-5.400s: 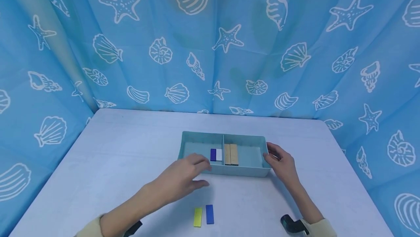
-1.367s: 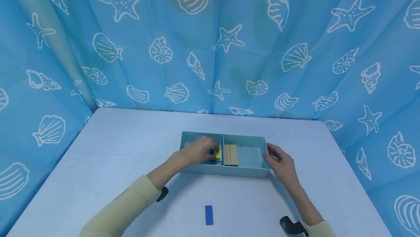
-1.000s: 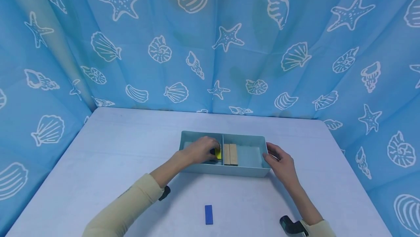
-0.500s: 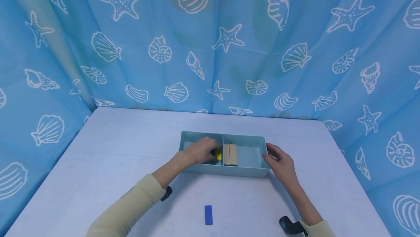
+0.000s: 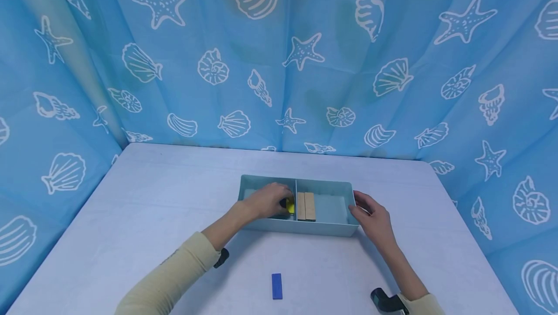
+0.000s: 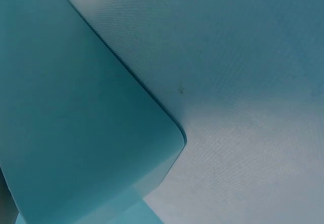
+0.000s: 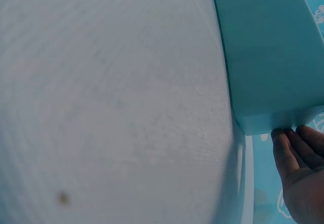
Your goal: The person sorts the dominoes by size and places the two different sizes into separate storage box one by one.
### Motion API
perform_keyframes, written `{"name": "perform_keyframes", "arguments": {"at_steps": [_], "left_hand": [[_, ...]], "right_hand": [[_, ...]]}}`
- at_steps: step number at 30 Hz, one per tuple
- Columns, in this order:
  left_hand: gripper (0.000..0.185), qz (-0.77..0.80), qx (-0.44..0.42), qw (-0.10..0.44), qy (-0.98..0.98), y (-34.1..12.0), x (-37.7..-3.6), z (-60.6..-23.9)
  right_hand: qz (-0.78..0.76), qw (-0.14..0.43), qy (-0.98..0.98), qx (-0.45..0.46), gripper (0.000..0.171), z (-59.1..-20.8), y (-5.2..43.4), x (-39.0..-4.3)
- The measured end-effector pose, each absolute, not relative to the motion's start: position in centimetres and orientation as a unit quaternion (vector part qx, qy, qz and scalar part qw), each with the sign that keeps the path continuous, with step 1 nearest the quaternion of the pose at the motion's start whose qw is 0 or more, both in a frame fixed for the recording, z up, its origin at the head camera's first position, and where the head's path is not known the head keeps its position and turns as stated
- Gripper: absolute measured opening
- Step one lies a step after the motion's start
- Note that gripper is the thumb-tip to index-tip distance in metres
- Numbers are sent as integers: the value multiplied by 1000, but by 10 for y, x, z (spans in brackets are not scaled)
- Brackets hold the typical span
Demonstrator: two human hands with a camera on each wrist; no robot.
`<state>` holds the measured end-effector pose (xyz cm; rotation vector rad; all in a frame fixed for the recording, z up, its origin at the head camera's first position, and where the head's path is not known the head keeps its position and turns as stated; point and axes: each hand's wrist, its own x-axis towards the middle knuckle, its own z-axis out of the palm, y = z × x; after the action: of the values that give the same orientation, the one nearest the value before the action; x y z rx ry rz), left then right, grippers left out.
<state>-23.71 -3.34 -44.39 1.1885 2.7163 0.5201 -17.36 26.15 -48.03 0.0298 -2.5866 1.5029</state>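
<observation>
A pale blue-green divided box (image 5: 301, 226) stands on the table, split by a cross wall. Inside its left compartment my left hand (image 5: 267, 199) pinches a yellow block (image 5: 290, 207) close to the divider. That hand covers the spot of the dark blue and white blocks. Two wooden blocks (image 5: 306, 206) lie side by side in the right compartment, along the divider. My right hand (image 5: 373, 214) holds the box's right end, thumb at the rim. In the right wrist view its fingers (image 7: 286, 153) touch the outer end wall (image 7: 278, 120). The left wrist view shows no fingers.
On the white-covered table (image 5: 174, 179) a blue block (image 5: 276, 286) lies in front of the box. A blue shell-patterned curtain (image 5: 261, 63) hangs behind and at both sides. A dark wrist device (image 5: 385, 300) is on the right forearm.
The yellow block has gone from the table into the left compartment, carried by my left hand. Over the last second the hand has barely moved. The right hand stays at the box end.
</observation>
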Motion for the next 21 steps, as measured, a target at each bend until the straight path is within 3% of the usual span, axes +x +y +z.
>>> {"name": "perform_keyframes", "arguments": {"at_steps": [11, 21], "left_hand": [[31, 198, 379, 63, 902, -38, -237, -441], [29, 205, 370, 30, 906, -46, -221, -405]], "right_hand": [[505, 74, -860, 14, 48, -479, 261, -171], [502, 79, -861, 15, 46, -480, 262, -174]]}}
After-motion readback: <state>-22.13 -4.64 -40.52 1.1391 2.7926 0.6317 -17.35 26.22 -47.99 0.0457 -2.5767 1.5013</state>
